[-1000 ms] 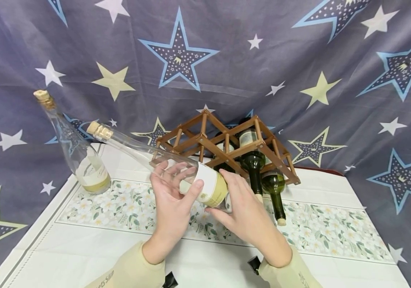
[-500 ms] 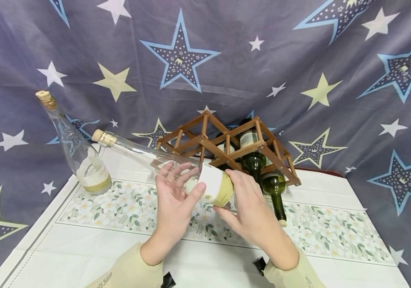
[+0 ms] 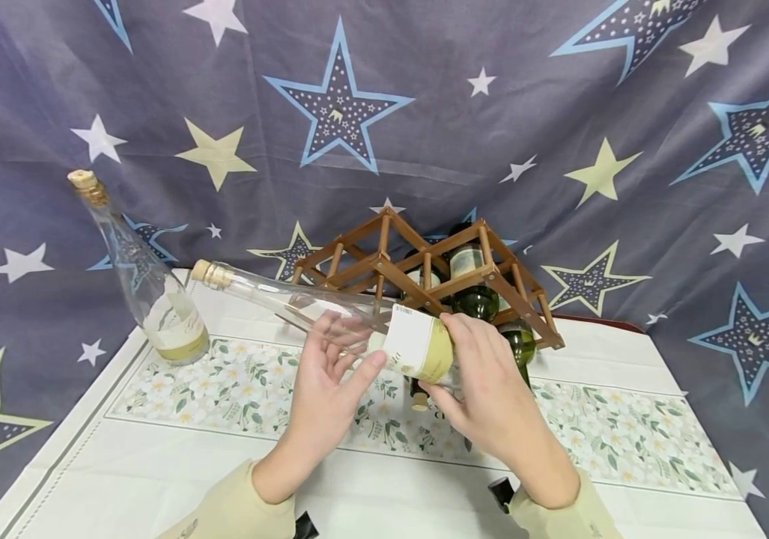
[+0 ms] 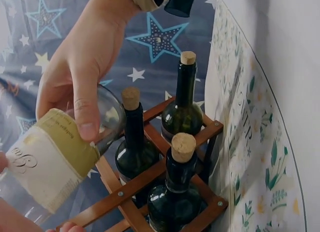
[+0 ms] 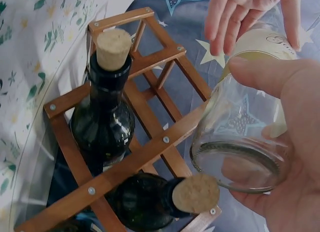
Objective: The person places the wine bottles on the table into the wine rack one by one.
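Clear glass slants between my hands: the labelled bottle [image 3: 419, 346] sits further to my right than a second ago, and its corked neck [image 3: 239, 284] is lower, so the whole thing lies nearer to level. A dark neck with its own cork [image 3: 419, 402], out of sight a second ago, now shows below it, while the wooden rack [image 3: 380, 262] and the other clear bottle [image 3: 182, 326], standing over on my left, keep their places. I take this to mean that I am shifting and levelling the bottle in the air, not setting it down: it is up off the bench [image 3: 391, 501], in front of the rack, and no part of it rests in a slot that I can see. The fingers of my right hand [image 3: 502, 389] are clamped round the bottom end, thumb by the label's yellow-green band, with the round base bare beyond them. My left hand [image 3: 330, 385] bears the middle: its fingers are spread and fairly straight, showing through the glass, with the thumb well apart from them on the near side, by the label. How hard that thumb presses, I can't tell. The base hangs near the dark bottles [image 4: 172, 207] lodged in the rack; whether it touches wood or cork, I can't tell.
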{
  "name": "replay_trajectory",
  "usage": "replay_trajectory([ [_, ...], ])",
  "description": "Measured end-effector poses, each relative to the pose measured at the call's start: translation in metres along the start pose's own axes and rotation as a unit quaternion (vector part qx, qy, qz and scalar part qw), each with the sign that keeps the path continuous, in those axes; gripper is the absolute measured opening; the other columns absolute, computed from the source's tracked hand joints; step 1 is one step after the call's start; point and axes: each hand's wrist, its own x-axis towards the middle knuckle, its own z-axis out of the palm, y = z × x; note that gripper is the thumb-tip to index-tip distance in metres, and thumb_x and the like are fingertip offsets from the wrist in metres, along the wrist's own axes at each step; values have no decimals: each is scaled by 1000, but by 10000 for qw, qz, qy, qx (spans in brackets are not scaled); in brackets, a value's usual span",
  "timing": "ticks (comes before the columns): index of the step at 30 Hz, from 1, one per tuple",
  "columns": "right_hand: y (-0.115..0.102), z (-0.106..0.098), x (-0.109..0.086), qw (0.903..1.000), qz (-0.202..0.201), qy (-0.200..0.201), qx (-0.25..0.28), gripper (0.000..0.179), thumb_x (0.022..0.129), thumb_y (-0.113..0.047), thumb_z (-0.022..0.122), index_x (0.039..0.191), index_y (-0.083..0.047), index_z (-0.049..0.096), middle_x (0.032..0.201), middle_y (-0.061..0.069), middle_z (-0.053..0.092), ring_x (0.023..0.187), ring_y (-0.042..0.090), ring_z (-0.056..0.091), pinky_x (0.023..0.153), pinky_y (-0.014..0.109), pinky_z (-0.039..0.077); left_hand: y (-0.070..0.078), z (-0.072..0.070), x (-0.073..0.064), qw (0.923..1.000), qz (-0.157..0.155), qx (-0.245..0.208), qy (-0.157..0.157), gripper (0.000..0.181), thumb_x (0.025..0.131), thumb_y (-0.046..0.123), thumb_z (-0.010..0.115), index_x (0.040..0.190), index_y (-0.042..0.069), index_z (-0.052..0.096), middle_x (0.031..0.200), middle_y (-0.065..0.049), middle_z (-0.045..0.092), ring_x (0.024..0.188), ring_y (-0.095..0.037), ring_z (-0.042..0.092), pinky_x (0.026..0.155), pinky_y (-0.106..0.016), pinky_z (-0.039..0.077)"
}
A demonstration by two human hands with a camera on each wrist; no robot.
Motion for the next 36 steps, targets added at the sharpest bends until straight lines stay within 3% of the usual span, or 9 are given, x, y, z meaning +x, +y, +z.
replay_trajectory([
  [4, 3, -2, -1, 9999, -82, 63, -135, 90, 83, -26, 89, 155, 3, 43, 143, 23, 55, 131, 40, 53, 119, 54, 38, 1, -4, -2, 9986, -267, 462, -67, 88, 94, 4, 79, 164, 0, 24, 146, -11, 53, 132, -28, 58, 115, -35, 45],
  [10, 7, -5, -1, 9995, -130, 144, -253, 86, 82, -26, 89, 152, 4, 47, 141, 22, 55, 129, 40, 54, 115, 56, 40, 1, -8, -5, 9953, -338, 900, -95, 87, 95, 11, 81, 164, 6, 30, 145, -11, 54, 134, -24, 57, 116, -35, 45],
  [20, 11, -14, 1, 9987, -207, 124, -458, 87, 81, -26, 89, 151, 3, 47, 141, 21, 56, 126, 41, 54, 112, 57, 42, 1, -20, -11, 9918, 164, 1263, 99, 63, 94, 10, 83, 146, 3, 47, 141, -4, 56, 133, -19, 54, 116, -33, 44],
  [26, 13, -19, 0, 9976, -207, 93, -649, 87, 78, -22, 90, 151, 2, 49, 142, 21, 56, 125, 43, 54, 109, 58, 44, 0, -27, -15, 9838, 531, 1700, 224, 58, 92, 11, 85, 139, 5, 52, 138, -1, 57, 129, -16, 56, 112, -31, 47],
  [28, 14, -21, 0, 9973, -216, 83, -701, 88, 77, -20, 90, 151, 3, 49, 142, 22, 56, 126, 44, 54, 110, 58, 43, 0, -29, -17, 9780, 829, 1898, 244, 54, 90, 9, 86, 134, 5, 56, 135, -1, 58, 127, -16, 57, 109, -31, 49],
  [31, 14, -23, -1, 9966, -225, 62, -795, 88, 76, -20, 91, 150, 3, 49, 142, 23, 56, 126, 44, 54, 110, 59, 43, 1, -32, -17, 9615, 1468, 2304, 303, 50, 87, 9, 88, 129, 5, 60, 130, -4, 61, 122, -20, 58, 105, -30, 49],
  [33, 14, -24, -1, 9961, -244, 52, -845, 89, 76, -19, 92, 150, 3, 49, 143, 23, 56, 126, 45, 53, 110, 59, 43, 2, -34, -17, 9451, 1958, 2590, 375, 48, 88, 14, 88, 127, 4, 62, 128, -7, 63, 120, -23, 58, 103, -29, 47],
  [36, 15, -26, -1, 9954, -319, 66, -906, 90, 74, -19, 93, 150, 4, 49, 142, 25, 57, 125, 46, 54, 110, 59, 43, 3, -37, -13, 9133, 2772, 2933, 552, 46, 93, 28, 84, 123, -1, 64, 123, -14, 64, 114, -31, 58, 100, -29, 43],
])
